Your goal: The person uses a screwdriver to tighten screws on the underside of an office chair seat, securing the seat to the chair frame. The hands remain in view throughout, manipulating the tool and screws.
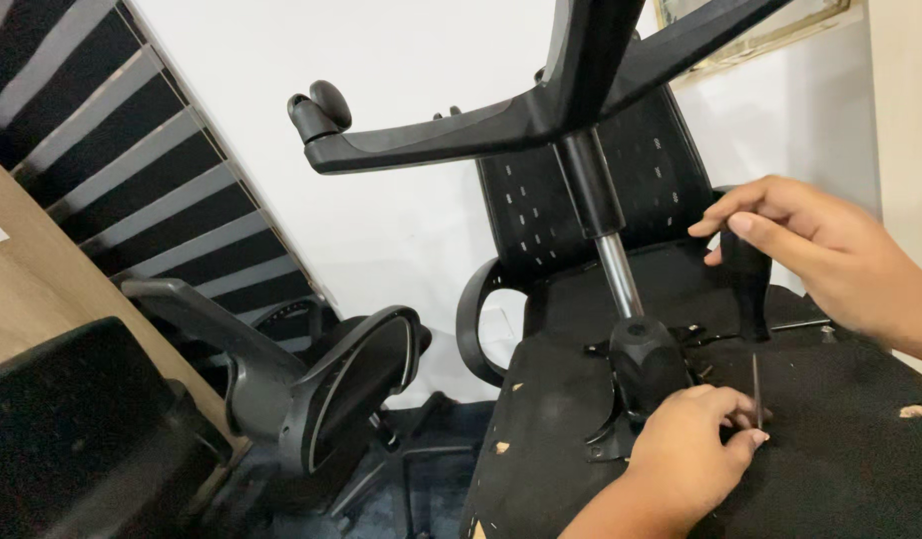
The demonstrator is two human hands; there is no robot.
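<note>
Gripping the black handle of a screwdriver (748,299), the right hand (830,250) held it upright so the thin shaft dropped straight onto the upturned chair seat underside (860,459), just beside the gas-lift mechanism (646,364). Left hand (691,449) was closed, fingertips pinching the shaft near its tip, likely steadying it on a fastener I couldn't see.
</note>
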